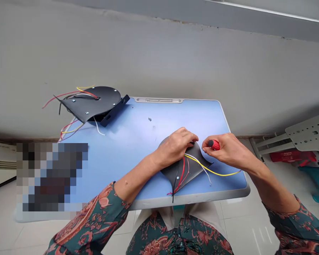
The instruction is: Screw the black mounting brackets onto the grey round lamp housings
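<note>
My right hand [223, 150] is closed around the red, black-ended handle [215, 144] of what looks like a screwdriver; its shaft is not visible. It is just above and right of a black, pointed sheet-like panel [192, 168] on the blue table. My left hand [175, 145] lies over the panel's far left part, fingers bent at its far edge, holding it down. Red, white, yellow and black wires [215, 172] come out from the panel's middle, near my left wrist. A screw [178, 177] shows on the panel's near part.
At the table's far left stands a similar black panel [103, 95] with screws and loose wires, on a black bracket [115, 111]. Small screws [149, 119] lie mid-table [127, 141]. The near left corner is blurred out. A wall is behind; a white perforated chair [308, 132] is at right.
</note>
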Demonstrator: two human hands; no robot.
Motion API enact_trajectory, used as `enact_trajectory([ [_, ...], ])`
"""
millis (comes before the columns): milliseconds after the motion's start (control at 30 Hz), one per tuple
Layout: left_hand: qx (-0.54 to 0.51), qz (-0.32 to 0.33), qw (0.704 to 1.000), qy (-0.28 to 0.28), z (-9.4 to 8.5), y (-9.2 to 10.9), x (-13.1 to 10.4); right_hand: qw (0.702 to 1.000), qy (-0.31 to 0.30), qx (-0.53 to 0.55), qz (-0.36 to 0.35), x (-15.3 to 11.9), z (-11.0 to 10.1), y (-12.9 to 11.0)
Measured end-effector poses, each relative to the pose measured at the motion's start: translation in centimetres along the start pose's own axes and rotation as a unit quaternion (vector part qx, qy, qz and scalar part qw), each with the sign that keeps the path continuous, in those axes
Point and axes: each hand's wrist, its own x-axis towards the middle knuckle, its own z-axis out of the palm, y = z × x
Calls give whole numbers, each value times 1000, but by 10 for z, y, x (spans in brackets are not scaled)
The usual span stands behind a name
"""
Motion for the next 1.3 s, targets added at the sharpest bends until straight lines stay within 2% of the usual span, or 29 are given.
enact_trajectory([
  [100, -86, 21, 994, -70, -2, -2, 4, 998, -51, -30, -9, -15, 1, 5],
  [233, -149, 8, 979, -138, -8, -4, 7, 995, -80, -53, 5, -15, 9, 3],
  [567, -166, 13, 967, -192, -20, -4, 7, 993, -80, -58, 60, -6, 12, -10],
  [1000, -110, 22, 977, -179, -16, 2, 5, 990, -58, -112, 70, -11, 21, -20],
  [1300, -119, 22, 976, -181, -15, 2, 5, 992, -65, -71, 76, -7, 22, -16],
])
